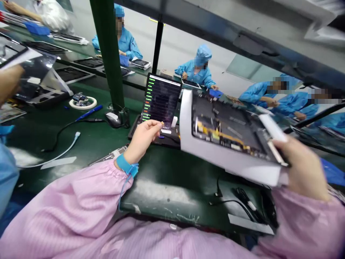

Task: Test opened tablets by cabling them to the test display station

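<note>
Our table (167, 171) looks smooth and glossy. We wear cloth sleeves (72, 194), and the device casing (237, 122) looks matt.

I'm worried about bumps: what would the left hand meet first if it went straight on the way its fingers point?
Probably the laptop screen, near its lower edge, which shows behind the left hand; depth is hard to judge here.

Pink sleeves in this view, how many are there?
2: the left sleeve, gathered at the blue wrist strap, and the right sleeve, below the right hand gripping the dark device.
</note>
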Demonstrator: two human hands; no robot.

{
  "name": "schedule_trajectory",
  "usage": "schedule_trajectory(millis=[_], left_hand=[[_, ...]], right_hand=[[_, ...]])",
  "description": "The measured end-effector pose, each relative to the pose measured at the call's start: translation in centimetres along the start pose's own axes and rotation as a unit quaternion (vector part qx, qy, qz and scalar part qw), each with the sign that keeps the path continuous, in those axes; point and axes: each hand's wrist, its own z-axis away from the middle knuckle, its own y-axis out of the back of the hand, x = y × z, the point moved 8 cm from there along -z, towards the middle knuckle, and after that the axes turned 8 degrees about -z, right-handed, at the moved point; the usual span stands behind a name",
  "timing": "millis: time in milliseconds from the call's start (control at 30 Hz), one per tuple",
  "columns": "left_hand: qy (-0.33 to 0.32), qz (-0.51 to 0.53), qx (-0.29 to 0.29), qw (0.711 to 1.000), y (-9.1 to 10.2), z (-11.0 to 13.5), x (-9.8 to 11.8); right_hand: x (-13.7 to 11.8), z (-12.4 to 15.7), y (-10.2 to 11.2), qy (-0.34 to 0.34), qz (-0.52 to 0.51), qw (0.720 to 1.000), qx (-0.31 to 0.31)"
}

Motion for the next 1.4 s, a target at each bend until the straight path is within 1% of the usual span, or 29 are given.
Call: schedule_trajectory(millis=[33,67,100,133,167,200,233,267,300,367,400,433,467,500,533,567,600,667,733,800,900,1000,1133,1400], left_hand=[[0.0,0.001,0.011,1.0,0.3,0.0,0.2],[-0.001,0.002,0.021,1.0,0.7,-0.1,0.3],[-0.004,0.003,0.029,1.0,0.9,-0.1,0.4],[-0.007,0.002,0.033,0.999,1.0,-0.1,0.4],[-0.01,0.0,0.031,0.999,1.0,-0.2,0.4],[-0.01,-0.004,0.023,1.0,0.8,-0.2,0.3],[-0.006,-0.016,0.007,1.0,0.5,-0.2,0.1],[0.001,-0.038,-0.016,0.999,0.0,-0.2,-0.2],[0.012,-0.071,-0.047,0.996,-0.6,-0.1,-0.6],[0.042,-0.158,-0.13,0.978,-2.1,0.4,-1.9],[0.058,-0.199,-0.175,0.963,-2.8,0.8,-2.6],[0.073,-0.231,-0.218,0.945,-3.6,1.3,-3.4],[0.086,-0.254,-0.256,0.929,-4.2,1.8,-4.2],[0.098,-0.27,-0.287,0.914,-4.7,2.3,-5.0],[0.108,-0.284,-0.309,0.901,-5.1,2.8,-5.6],[0.115,-0.297,-0.322,0.891,-5.4,3.1,-6.2],[0.121,-0.312,-0.33,0.883,-5.6,3.4,-6.7],[0.131,-0.343,-0.336,0.868,-5.7,3.6,-7.5],[0.126,-0.372,-0.34,0.855,-5.7,3.6,-7.8],[0.104,-0.402,-0.343,0.843,-5.8,3.4,-7.7],[0.059,-0.444,-0.339,0.827,-6.0,3.2,-7.0],[0.04,-0.459,-0.345,0.817,-6.3,3.4,-6.5],[0.036,-0.458,-0.36,0.812,-6.6,3.8,-6.4],[0.025,-0.459,-0.349,0.817,-6.5,3.7,-6.3]], right_hand=[[1.4,1.8,-1.5,-0.029,-0.024,0.998,-0.047],[2.8,3.6,-3.1,-0.069,-0.064,0.992,-0.081],[4.5,5.7,-5.0,-0.127,-0.12,0.978,-0.117],[6.0,7.7,-6.9,-0.183,-0.175,0.957,-0.144],[7.1,9.6,-8.6,-0.221,-0.21,0.938,-0.163],[8.0,11.2,-9.9,-0.248,-0.238,0.922,-0.181],[8.4,12.3,-10.8,-0.249,-0.24,0.917,-0.197],[8.5,13.1,-11.2,-0.229,-0.218,0.924,-0.213],[8.1,13.3,-11.2,-0.191,-0.179,0.939,-0.223],[5.9,12.9,-10.5,-0.061,-0.058,0.973,-0.214],[4.2,12.5,-10.3,0.013,-0.005,0.979,-0.202],[2.3,12.2,-10.6,0.078,0.024,0.976,-0.202],[0.5,12.1,-11.5,0.13,0.025,0.967,-0.219],[-1.1,12.2,-13.0,0.165,0.007,0.952,-0.257],[-2.3,12.5,-14.9,0.184,-0.02,0.934,-0.305],[-3.2,12.8,-16.9,0.19,-0.047,0.917,-0.347],[-3.7,13.0,-18.8,0.185,-0.068,0.906,-0.376],[-3.9,13.2,-21.9,0.156,-0.094,0.901,-0.394],[-3.5,13.3,-23.8,0.131,-0.116,0.903,-0.393],[-3.0,13.4,-24.4,0.12,-0.137,0.901,-0.393],[-2.8,13.3,-24.1,0.118,-0.16,0.898,-0.392],[-3.0,13.3,-23.8,0.119,-0.164,0.897,-0.393],[-3.2,13.3,-23.9,0.121,-0.156,0.897,-0.396],[-3.3,13.3,-23.9,0.127,-0.166,0.893,-0.4]])
